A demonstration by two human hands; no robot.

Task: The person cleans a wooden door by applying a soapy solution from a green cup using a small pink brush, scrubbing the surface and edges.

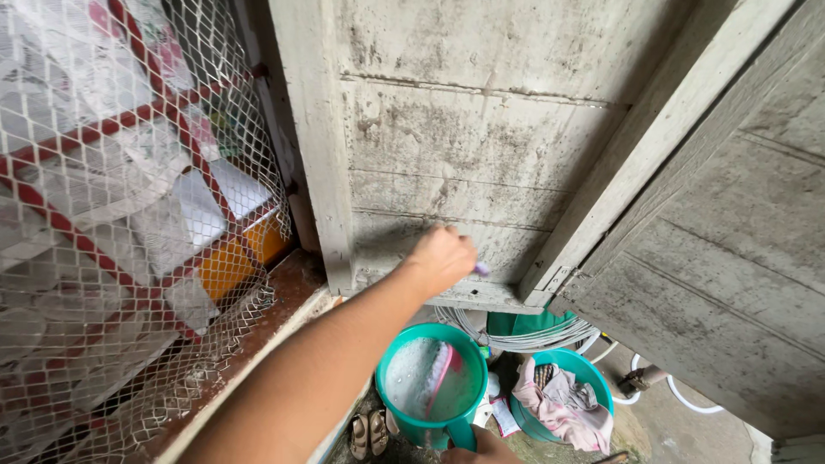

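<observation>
Against grimy wooden boards [481, 163], right hand [441, 258] grips a purple brush [482, 269]; left hand [481, 448] holds the green jug [431, 382].

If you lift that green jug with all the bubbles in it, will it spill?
Probably, if tilted. The green plastic jug of foamy water looks filled well up its wall, so it is likely heavy and sloshy. The right hand is at its handle, and soapy plastic may be slippery. The left hand is up at the grey wooden door.

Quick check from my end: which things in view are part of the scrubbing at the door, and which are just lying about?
In use:
left hand pressing a purple scrubber to the grey wooden door
right hand at the green jug of soapy water

Lying about:
teal basin of cloths
coiled hose
sandals
wire mesh
</observation>
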